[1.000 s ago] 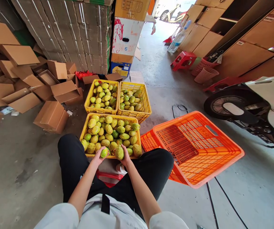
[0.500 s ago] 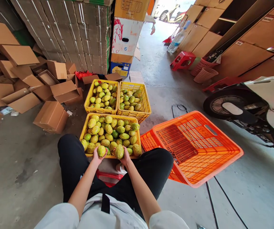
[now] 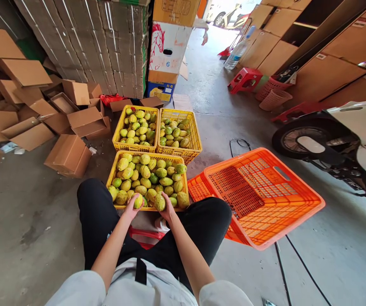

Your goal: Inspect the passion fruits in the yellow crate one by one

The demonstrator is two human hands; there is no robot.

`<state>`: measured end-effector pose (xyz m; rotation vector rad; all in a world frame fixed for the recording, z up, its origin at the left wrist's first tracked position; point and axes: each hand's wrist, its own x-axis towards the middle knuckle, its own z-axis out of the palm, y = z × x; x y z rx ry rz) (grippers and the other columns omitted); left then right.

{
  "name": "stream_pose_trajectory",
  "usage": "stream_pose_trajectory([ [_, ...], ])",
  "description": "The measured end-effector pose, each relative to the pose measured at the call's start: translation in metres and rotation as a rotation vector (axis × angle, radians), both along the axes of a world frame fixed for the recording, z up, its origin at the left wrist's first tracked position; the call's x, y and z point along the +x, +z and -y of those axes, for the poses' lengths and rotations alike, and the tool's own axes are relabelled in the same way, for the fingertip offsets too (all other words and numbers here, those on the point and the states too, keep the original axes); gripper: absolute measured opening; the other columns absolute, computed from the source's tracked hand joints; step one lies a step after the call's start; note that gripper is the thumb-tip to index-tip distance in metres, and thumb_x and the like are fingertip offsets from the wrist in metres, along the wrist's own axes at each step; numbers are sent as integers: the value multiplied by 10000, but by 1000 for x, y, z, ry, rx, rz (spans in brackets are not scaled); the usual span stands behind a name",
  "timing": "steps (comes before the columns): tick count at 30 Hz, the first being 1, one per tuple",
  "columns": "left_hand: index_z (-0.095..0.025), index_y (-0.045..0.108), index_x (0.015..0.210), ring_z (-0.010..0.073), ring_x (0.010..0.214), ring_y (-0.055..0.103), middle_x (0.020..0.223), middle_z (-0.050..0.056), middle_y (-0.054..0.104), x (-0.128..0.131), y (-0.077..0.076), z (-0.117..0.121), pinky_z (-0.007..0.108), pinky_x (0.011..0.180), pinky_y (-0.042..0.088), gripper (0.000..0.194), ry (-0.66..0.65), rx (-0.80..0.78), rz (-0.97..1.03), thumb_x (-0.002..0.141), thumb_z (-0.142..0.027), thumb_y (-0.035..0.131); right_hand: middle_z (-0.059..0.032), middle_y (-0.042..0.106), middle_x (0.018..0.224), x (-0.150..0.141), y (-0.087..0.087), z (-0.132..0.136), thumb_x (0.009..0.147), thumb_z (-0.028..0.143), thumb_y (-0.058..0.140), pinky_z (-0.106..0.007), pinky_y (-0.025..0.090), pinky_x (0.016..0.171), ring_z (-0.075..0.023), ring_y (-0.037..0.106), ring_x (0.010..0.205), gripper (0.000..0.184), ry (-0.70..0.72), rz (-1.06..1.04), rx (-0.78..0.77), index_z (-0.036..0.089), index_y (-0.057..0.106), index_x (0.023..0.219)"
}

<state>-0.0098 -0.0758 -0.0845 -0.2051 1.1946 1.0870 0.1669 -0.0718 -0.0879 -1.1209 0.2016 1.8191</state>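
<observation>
My left hand [image 3: 130,208] is closed round an oval yellow-green fruit [image 3: 138,201]. In my right hand [image 3: 169,208] sits another such fruit [image 3: 160,202], duller and speckled with brown. Both hands are held close together over the near edge of a yellow plastic crate [image 3: 109,180], between my knees. That crate is filled with similar fruits, some greener than others. Just behind it stand a second yellow crate [image 3: 115,142] and a third yellow crate [image 3: 198,142], each with more of the fruits inside.
Orange crates [image 3: 285,212] stand tilted beside my right knee. Loose cardboard boxes [image 3: 68,155] lie at left, below stacked flattened cartons [image 3: 84,46]. At right are a motorbike wheel [image 3: 304,138], a red stool [image 3: 245,80] and black cables [image 3: 307,267]. A person's hand [image 3: 205,38] shows beyond the boxes.
My left hand has turned its fruit inward, rolling it slightly to the right. The fruit in my right hand has tilted a little. The crates have not moved.
</observation>
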Motion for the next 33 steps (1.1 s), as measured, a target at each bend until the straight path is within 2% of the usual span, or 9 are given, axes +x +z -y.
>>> stream_pose_trajectory([
  [4, -189, 614, 911, 113, 623, 673, 792, 6, 686, -1, -3, -2, 240, 643, 630, 145, 49, -63, -51, 878, -149, 749, -69, 758, 748, 1, -9, 0, 937, 347, 612, -288, 593, 582, -196, 719, 615, 191, 44, -21, -6, 179, 666, 863],
  [8, -174, 644, 1088, 195, 752, 745, 878, 82, 734, -1, -2, -4, 285, 666, 643, 243, -4, -11, 33, 950, -369, 686, -44, 732, 707, 3, -19, 0, 909, 391, 646, -326, 606, 586, -214, 719, 600, 195, 16, 2, -46, 202, 653, 860],
  [10, -160, 642, 1163, 228, 837, 766, 925, 113, 747, -2, 0, -4, 310, 708, 652, 303, -21, 30, 88, 980, -401, 621, -35, 728, 698, 4, -22, 0, 911, 416, 648, -339, 611, 594, -220, 725, 609, 211, 11, 11, -51, 212, 646, 856],
  [14, -161, 629, 1206, 236, 854, 776, 922, 115, 746, -3, 2, -2, 324, 698, 648, 286, -30, 19, 122, 1019, -335, 501, -42, 762, 756, 1, -21, -2, 938, 385, 605, -334, 614, 623, -217, 745, 662, 189, -38, 21, -62, 210, 670, 911],
  [18, -155, 639, 1170, 234, 763, 768, 869, 104, 738, -4, 1, -2, 309, 608, 629, 280, -61, 3, 132, 995, -351, 541, -52, 770, 761, 0, -19, -4, 975, 346, 531, -349, 611, 609, -229, 738, 658, 215, -58, 26, -63, 215, 696, 1017],
  [21, -155, 639, 1059, 195, 637, 732, 798, 70, 720, -3, 0, -2, 272, 532, 601, 248, -90, -4, 97, 965, -384, 632, -76, 765, 751, 0, -17, -3, 983, 381, 534, -342, 604, 581, -228, 724, 631, 244, -30, 14, -56, 197, 693, 962],
  [24, -148, 631, 950, 149, 586, 699, 777, 49, 711, -1, 0, -2, 221, 511, 578, 174, -82, 4, 7, 900, -270, 744, -53, 765, 758, 0, -14, -2, 932, 407, 652, -333, 620, 606, -220, 737, 655, 206, -42, 16, -17, 202, 678, 928],
  [29, -131, 629, 892, 119, 619, 684, 791, 56, 707, 1, 2, -1, 197, 560, 588, 49, -44, 24, -35, 930, -141, 658, -22, 771, 769, -2, -9, -1, 898, 276, 685, -288, 618, 603, -186, 737, 636, 84, -54, 51, -18, 198, 671, 925],
  [33, -176, 591, 866, 115, 591, 649, 739, 2, 668, 1, 4, -3, 232, 585, 607, 112, 12, -73, -28, 899, -152, 695, -29, 740, 688, 0, -14, -1, 914, 324, 636, -287, 593, 545, -198, 727, 600, 141, -48, 50, -26, 209, 645, 833],
])
